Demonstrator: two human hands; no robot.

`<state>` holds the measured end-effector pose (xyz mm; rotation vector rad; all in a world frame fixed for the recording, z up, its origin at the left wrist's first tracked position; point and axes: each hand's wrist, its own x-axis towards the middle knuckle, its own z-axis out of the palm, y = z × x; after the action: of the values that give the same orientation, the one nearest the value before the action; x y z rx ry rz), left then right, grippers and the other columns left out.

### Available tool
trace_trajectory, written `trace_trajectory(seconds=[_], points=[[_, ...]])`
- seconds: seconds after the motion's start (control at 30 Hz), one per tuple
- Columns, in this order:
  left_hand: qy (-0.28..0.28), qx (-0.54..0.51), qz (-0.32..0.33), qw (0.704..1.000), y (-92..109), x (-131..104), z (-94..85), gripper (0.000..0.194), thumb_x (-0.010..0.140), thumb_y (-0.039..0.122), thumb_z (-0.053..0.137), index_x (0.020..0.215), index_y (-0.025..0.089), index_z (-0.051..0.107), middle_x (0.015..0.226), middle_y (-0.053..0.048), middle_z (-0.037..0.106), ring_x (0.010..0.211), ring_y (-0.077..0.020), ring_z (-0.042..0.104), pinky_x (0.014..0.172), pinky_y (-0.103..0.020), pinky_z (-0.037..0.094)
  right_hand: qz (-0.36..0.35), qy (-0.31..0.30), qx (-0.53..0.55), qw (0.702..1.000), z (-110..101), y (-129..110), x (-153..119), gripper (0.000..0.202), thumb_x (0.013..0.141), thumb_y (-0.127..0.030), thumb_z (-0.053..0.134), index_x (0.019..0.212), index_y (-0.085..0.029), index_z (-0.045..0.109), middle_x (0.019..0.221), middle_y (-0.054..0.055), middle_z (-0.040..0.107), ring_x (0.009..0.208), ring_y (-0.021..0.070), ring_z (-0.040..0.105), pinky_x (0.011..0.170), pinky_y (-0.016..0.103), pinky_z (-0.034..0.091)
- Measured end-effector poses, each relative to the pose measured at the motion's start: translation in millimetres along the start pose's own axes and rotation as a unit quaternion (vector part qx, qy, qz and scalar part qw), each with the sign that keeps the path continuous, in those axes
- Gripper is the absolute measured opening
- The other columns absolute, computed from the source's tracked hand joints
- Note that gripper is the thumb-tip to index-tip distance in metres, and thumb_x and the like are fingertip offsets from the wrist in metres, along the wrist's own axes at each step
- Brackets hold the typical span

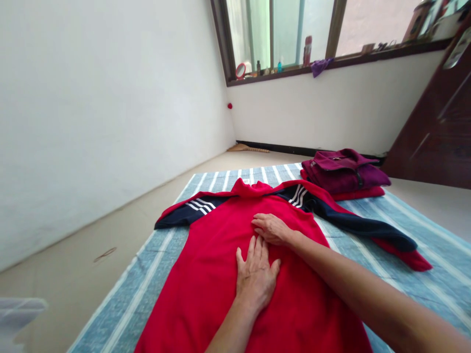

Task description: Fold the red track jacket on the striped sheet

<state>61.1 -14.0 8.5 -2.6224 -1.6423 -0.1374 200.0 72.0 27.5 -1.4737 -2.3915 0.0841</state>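
Observation:
A red jacket [217, 264] with navy sleeve panels and white stripes lies spread on a blue-and-white striped cloth [147, 289], its collar at the far end. No zip shows on its upper side. The left sleeve is mostly out of sight, while the right one stretches out across the cloth. Flat on the middle of the jacket rests my left hand [257, 277], fingers spread. Just beyond it, my right hand [272, 229] lies across the fabric with its fingers stretched out leftward. Both hands touch the jacket without gripping it.
At the far right of the cloth sits a folded purple garment [342, 171] on top of a folded red one [362, 193]. A white wall [110, 98] stands to the left. Bottles and a small round mirror [240, 71] line the windowsill, and a dark door [437, 117] is at right.

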Motion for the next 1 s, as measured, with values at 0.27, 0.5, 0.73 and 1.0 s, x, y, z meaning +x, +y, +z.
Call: trace_trajectory(seconds=[0.27,0.5,0.73,1.0], points=[[-0.013,-0.014,-0.016,1.0,2,-1,-4.9,0.057,0.093,0.048,0.024,0.142,0.02,0.031,0.151,-0.002,0.026,0.139,-0.0243,0.022,0.109,-0.06,0.018,0.06,0.016,-0.012,0.998,10,24,30,0.036,0.094,-0.031,0.037,0.125,-0.016,0.051,0.129,0.015,0.05,0.123,0.0264,0.041,0.103,0.043,0.029],[-0.009,-0.005,-0.011,1.0,0,2,-4.0,0.055,0.093,0.045,0.027,0.142,0.019,0.033,0.149,-0.004,0.029,0.139,-0.0249,0.023,0.109,-0.06,0.018,0.028,-0.015,0.003,0.999,17,4,52,0.043,0.094,-0.045,0.037,0.129,-0.023,0.048,0.136,0.008,0.046,0.126,0.0238,0.038,0.104,0.038,0.028],[-0.023,0.016,-0.014,1.0,-1,3,-8.6,0.056,0.093,0.047,0.025,0.142,0.021,0.033,0.15,-0.003,0.028,0.139,-0.0256,0.022,0.109,-0.058,0.019,0.11,-0.011,0.003,0.994,19,14,77,0.052,0.094,-0.051,0.033,0.133,-0.019,0.045,0.134,0.014,0.047,0.121,0.0279,0.041,0.102,0.045,0.027],[-0.037,0.01,-0.015,0.999,-1,6,-8.5,0.057,0.093,0.046,0.027,0.142,0.019,0.032,0.15,-0.005,0.028,0.139,-0.0259,0.021,0.11,-0.057,0.017,0.117,-0.003,-0.002,0.993,-4,4,69,0.047,0.094,-0.048,0.033,0.122,-0.016,0.052,0.118,0.014,0.057,0.111,0.0261,0.05,0.098,0.041,0.033]])
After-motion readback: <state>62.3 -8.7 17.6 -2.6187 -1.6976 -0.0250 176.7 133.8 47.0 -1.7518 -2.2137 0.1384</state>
